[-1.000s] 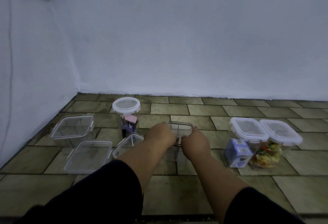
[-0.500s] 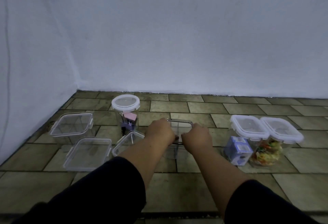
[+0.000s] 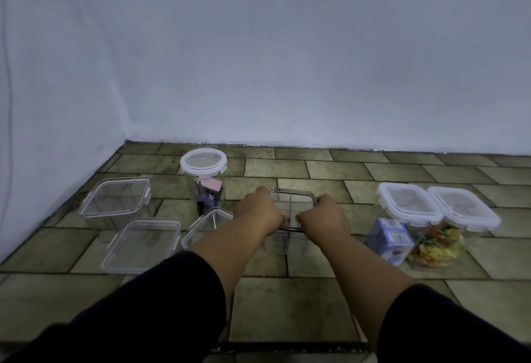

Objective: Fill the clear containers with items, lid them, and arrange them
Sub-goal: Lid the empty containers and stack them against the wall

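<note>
Your left hand [image 3: 260, 213] and right hand [image 3: 324, 219] each curl their fingers over the top rim of the clear square container [image 3: 291, 204] standing mid-floor, gripping its 9 and 3 o'clock sides, with the lidded round jar [image 3: 203, 161] at its 10 o'clock.

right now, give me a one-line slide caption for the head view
Left hand and right hand grip the top of a clear container on the tiled floor, white-lidded containers nearby.
</note>
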